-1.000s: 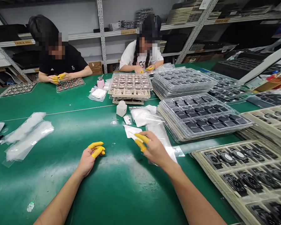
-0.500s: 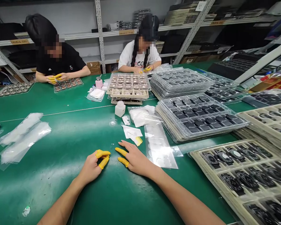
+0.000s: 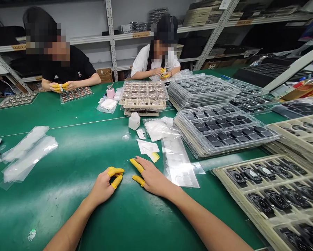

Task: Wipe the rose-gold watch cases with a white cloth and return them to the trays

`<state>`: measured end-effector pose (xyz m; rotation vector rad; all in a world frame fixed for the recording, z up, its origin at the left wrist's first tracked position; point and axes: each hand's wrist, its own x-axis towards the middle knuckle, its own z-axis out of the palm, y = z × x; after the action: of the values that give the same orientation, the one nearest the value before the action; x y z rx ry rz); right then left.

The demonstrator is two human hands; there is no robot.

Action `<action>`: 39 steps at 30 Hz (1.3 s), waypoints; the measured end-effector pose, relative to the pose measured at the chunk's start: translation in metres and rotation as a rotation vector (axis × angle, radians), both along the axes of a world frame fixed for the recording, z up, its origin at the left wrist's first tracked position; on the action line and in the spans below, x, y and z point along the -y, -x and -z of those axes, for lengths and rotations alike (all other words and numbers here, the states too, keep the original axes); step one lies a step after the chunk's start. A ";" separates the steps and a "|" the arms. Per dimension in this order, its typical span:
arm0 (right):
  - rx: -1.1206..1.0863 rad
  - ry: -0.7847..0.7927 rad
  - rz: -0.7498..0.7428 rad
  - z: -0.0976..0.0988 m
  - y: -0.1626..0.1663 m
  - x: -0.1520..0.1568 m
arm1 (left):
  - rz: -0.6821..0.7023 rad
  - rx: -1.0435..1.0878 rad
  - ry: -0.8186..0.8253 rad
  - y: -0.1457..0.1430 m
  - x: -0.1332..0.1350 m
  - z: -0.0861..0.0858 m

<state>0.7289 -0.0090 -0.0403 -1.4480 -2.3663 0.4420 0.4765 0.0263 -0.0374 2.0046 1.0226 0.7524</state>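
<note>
My left hand (image 3: 103, 184) rests on the green bench mat (image 3: 67, 205) with its fingers curled, holding nothing. Yellow finger cots cover several of its fingers. My right hand (image 3: 152, 179) lies just to its right, fingers apart and also cotted, with nothing in it. Above that hand are a white paper slip with a yellow piece (image 3: 147, 147) and a clear plastic sheet with round cut-outs (image 3: 178, 164), neither touching it.
A cream tray of black watches (image 3: 236, 205) sits at right, beside stacks of clear trays (image 3: 224, 130). Behind my hands are a white bottle (image 3: 134, 121) and plastic bags (image 3: 28, 155). Two co-workers' hands (image 3: 61, 86) (image 3: 161, 72) work across the bench.
My right hand has come down and left, off the paper slip and plastic sheet, to the mat beside my left hand. My left hand has shifted slightly right.
</note>
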 end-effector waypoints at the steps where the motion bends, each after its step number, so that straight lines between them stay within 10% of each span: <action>1: 0.001 -0.008 0.000 0.000 0.000 0.000 | 0.006 -0.005 -0.006 0.000 0.000 0.001; 39: 0.061 -0.354 -0.099 0.051 -0.021 -0.003 | 0.034 -0.057 -0.048 -0.012 0.010 0.009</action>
<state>0.7502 -0.0059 -0.0916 -1.2010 -2.4172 -0.0027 0.4890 0.0168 -0.0465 2.0905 1.0088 0.7109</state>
